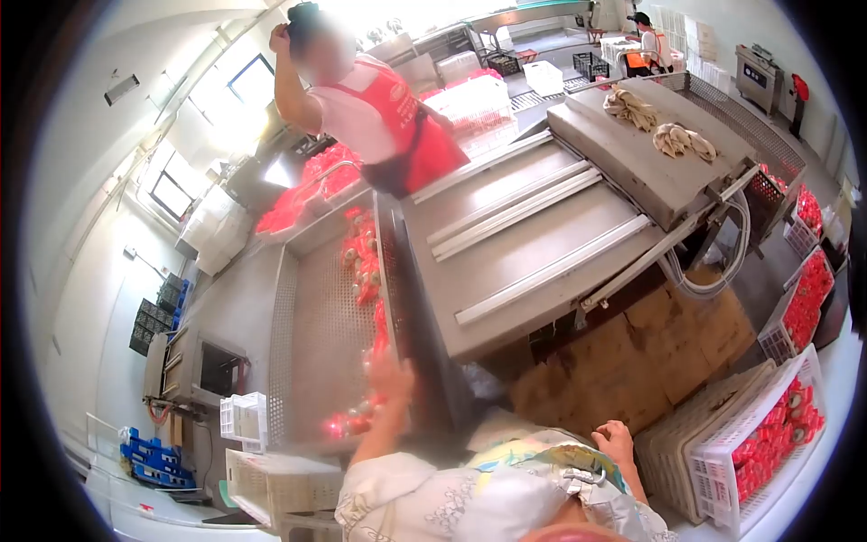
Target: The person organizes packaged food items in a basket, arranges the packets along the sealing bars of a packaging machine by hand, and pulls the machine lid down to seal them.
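Over the right edge of a perforated metal tray (316,298) is my left hand (390,378), blurred, beside red-wrapped pieces (363,262) lined up along that edge. Its fingers are smeared, so whether it holds anything cannot be made out. My right hand (614,438) hangs low near my body, close to a white crate (718,470) of red packets, its fingers curled; nothing shows clearly in it. More red pieces (348,423) lie at the near end of the tray, by my left forearm.
A steel machine table (533,235) with rails adjoins the tray; cloths (684,142) lie on its raised end. Across the tray stands a co-worker in a red apron (397,108), one arm raised. Cardboard (632,352) covers the floor. Another person (648,45) is far back.
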A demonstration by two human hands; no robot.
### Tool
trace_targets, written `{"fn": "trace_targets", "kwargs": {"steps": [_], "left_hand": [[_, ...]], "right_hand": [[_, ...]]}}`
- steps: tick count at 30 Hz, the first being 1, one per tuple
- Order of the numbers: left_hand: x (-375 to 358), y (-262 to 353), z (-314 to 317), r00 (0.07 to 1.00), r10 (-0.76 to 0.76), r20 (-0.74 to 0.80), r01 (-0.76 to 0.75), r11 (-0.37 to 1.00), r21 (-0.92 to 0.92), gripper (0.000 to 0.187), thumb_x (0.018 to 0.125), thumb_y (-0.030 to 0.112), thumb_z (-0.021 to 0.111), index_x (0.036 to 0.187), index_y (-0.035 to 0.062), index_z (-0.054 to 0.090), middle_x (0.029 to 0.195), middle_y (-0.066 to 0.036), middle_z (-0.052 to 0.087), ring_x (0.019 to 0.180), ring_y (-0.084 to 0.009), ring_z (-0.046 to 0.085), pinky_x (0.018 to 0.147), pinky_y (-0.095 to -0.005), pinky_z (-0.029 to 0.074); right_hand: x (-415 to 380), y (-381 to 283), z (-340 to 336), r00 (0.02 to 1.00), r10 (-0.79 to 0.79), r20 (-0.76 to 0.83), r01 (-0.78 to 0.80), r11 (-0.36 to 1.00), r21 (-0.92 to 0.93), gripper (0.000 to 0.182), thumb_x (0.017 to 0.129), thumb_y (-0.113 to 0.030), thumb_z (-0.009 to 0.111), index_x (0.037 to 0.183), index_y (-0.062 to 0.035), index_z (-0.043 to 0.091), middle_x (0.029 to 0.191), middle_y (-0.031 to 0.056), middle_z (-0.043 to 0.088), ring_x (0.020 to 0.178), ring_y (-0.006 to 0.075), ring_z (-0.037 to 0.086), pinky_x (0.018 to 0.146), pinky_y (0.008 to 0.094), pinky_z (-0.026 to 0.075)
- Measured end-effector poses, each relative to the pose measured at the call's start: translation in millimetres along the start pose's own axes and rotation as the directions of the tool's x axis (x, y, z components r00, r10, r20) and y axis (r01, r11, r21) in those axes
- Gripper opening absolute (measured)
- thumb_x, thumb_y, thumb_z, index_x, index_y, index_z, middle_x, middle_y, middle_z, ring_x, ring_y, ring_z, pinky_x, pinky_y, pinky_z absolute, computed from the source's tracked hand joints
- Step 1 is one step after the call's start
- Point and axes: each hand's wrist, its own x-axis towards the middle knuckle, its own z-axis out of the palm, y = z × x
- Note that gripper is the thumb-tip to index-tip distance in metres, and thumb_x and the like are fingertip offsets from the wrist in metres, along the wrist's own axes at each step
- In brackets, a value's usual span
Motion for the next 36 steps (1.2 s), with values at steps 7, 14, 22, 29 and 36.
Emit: {"fn": "trace_targets", "kwargs": {"steps": [7,14,22,29,36], "left_hand": [[-53,154,28,0.891,0.409,0.195,-0.262,0.816,-0.515,0.029,0.079,0.011,0.069,0.106,0.0058,0.062,0.096,-0.012,0.065,0.093,-0.0286,0.062,0.082,-0.0382,0.048],[-81,245,117,0.582,0.614,0.533,-0.153,0.726,-0.670,0.022,0.084,0.025,0.068,0.078,0.0050,0.063,0.076,-0.015,0.062,0.070,-0.0312,0.061,0.064,-0.0384,0.048],[-3,441,291,0.434,0.635,0.639,0.031,0.698,-0.715,0.024,0.092,0.016,0.057,0.074,0.0007,0.060,0.064,-0.008,0.058,0.058,-0.0138,0.050,0.056,-0.0298,0.043],[-2,534,345,0.273,0.827,0.492,-0.033,0.519,-0.854,0.028,0.090,0.004,0.060,0.118,0.0027,0.054,0.088,-0.002,0.060,0.077,-0.0086,0.055,0.070,-0.0215,0.046],[-64,731,302,0.191,0.939,0.287,-0.087,0.307,-0.948,0.035,0.089,0.004,0.062,0.123,0.0027,0.052,0.099,-0.006,0.061,0.090,-0.0119,0.059,0.079,-0.0245,0.048]], "right_hand": [[5,6,-3,0.997,-0.069,-0.031,0.070,0.997,0.022,0.025,0.073,-0.024,0.072,0.088,-0.0042,0.070,0.109,0.0156,0.061,0.105,0.0315,0.056,0.090,0.0391,0.046],[37,55,-7,0.965,-0.122,-0.232,0.115,0.992,-0.047,0.021,0.077,-0.027,0.067,0.088,-0.0084,0.066,0.099,0.0118,0.060,0.095,0.0323,0.057,0.082,0.0403,0.048],[210,110,-103,0.952,0.100,-0.288,-0.131,0.987,-0.090,0.024,0.076,-0.028,0.069,0.086,-0.0064,0.067,0.095,0.0133,0.062,0.093,0.0333,0.058,0.079,0.0431,0.049],[224,122,-183,0.827,0.212,-0.521,-0.133,0.974,0.185,0.027,0.080,-0.026,0.068,0.096,-0.0051,0.064,0.113,0.0129,0.059,0.103,0.0330,0.057,0.086,0.0396,0.048],[224,257,-327,0.330,0.234,-0.915,-0.008,0.970,0.245,0.041,0.081,-0.014,0.072,0.117,-0.0054,0.054,0.114,0.0115,0.057,0.091,0.0210,0.063,0.074,0.0327,0.052]]}}
